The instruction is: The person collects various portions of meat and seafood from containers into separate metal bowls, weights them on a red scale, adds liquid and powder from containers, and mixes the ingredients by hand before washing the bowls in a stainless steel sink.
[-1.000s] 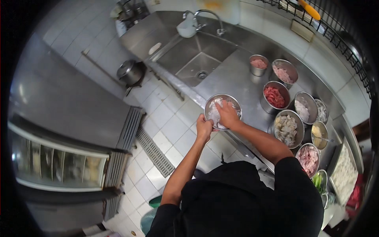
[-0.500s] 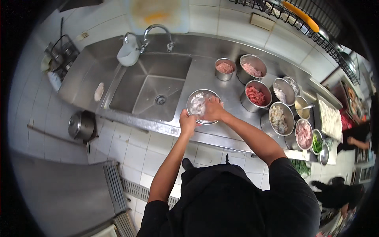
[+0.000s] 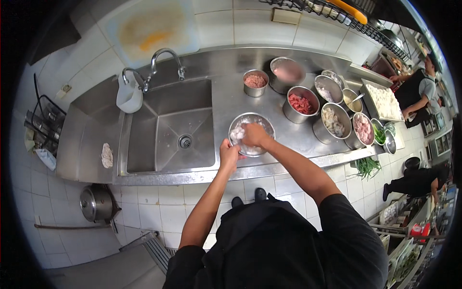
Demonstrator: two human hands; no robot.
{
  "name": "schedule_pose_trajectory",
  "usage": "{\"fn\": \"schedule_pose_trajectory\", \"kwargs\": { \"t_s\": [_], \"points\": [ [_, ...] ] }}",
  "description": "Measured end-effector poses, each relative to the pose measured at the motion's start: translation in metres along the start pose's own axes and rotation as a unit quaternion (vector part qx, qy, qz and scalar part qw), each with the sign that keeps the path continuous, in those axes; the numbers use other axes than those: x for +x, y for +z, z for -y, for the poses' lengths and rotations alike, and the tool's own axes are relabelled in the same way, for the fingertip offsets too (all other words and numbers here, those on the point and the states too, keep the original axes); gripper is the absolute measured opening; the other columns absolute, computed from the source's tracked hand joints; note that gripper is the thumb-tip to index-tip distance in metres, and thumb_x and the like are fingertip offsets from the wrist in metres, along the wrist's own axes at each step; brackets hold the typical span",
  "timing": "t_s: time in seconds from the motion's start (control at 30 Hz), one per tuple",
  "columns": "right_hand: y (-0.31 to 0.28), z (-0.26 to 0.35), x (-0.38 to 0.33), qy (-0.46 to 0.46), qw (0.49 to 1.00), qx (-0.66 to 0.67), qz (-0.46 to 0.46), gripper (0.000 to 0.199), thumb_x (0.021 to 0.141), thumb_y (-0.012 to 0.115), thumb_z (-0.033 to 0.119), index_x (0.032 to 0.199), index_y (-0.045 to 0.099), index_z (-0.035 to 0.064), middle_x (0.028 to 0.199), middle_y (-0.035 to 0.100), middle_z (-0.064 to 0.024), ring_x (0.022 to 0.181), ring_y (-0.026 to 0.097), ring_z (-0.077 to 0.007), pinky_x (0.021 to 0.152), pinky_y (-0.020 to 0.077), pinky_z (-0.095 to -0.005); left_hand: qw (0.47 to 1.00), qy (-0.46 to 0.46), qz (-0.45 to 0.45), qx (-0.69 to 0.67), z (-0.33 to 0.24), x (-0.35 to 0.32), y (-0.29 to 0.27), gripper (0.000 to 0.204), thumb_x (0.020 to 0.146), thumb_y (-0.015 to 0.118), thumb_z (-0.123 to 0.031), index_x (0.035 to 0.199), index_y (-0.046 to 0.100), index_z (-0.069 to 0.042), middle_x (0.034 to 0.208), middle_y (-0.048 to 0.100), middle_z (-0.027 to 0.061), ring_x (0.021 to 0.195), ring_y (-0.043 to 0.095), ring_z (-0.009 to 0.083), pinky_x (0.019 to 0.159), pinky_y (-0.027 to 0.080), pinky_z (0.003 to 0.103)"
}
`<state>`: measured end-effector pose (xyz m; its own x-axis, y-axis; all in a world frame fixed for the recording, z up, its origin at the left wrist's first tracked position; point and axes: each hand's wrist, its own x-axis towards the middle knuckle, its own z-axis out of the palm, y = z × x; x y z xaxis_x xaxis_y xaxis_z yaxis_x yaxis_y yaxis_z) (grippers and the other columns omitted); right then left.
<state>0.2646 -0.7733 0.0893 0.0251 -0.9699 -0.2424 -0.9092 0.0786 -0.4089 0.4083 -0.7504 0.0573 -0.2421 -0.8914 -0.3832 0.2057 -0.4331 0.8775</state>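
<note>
Fingers of the right hand (image 3: pixel 255 135) curl into pale pieces inside the steel bowl (image 3: pixel 251 134) just right of the sink (image 3: pixel 168 127), left hand (image 3: pixel 229 155) gripping its near rim, so hard mixing could tip it floorward.

The right hand (image 3: pixel 255 135) covers part of the pale pieces in the round steel bowl (image 3: pixel 251 134); what they are is unclear, and its fingertips are hidden among them
</note>
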Motion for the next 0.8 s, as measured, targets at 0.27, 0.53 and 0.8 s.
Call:
{"fn": "schedule_pose_trajectory", "kwargs": {
  "t_s": [0.27,0.53,0.8],
  "points": [
    [0.015,-0.015,0.003,0.014,0.986,-0.056,-0.157,0.057,0.066,0.066,0.014,0.117,0.044,0.0031,0.091,0.060,-0.0272,0.092,0.059,-0.0407,0.078,0.0478,-0.0489,0.998,0.048,-0.028,0.018,-0.010,-0.008,0.010,0.019,0.068,0.050,0.006,0.075,0.036,-0.004,0.073,0.047,0.0088,0.059,0.057,0.0216,0.040,0.055,0.035],
    [-0.007,-0.014,0.013,-0.182,0.975,0.052,-0.117,0.043,0.059,0.065,0.009,0.101,0.061,0.0024,0.096,0.064,-0.0171,0.091,0.060,-0.0377,0.081,0.0475,-0.0419,0.999,0.028,0.010,0.014,-0.018,0.002,0.010,0.023,0.067,0.052,0.006,0.072,0.033,-0.006,0.071,0.044,0.0079,0.057,0.056,0.0228,0.041,0.055,0.037],
    [-0.038,-0.008,0.020,-0.142,0.979,-0.147,-0.009,0.052,0.056,0.068,0.010,0.107,0.060,0.0066,0.111,0.056,-0.0173,0.104,0.053,-0.0343,0.091,0.0421,-0.0418,0.999,0.010,-0.050,-0.009,-0.032,0.017,-0.001,0.023,0.069,0.051,0.008,0.072,0.033,-0.006,0.069,0.043,0.0073,0.054,0.055,0.0206,0.042,0.056,0.037]
  ]
}}
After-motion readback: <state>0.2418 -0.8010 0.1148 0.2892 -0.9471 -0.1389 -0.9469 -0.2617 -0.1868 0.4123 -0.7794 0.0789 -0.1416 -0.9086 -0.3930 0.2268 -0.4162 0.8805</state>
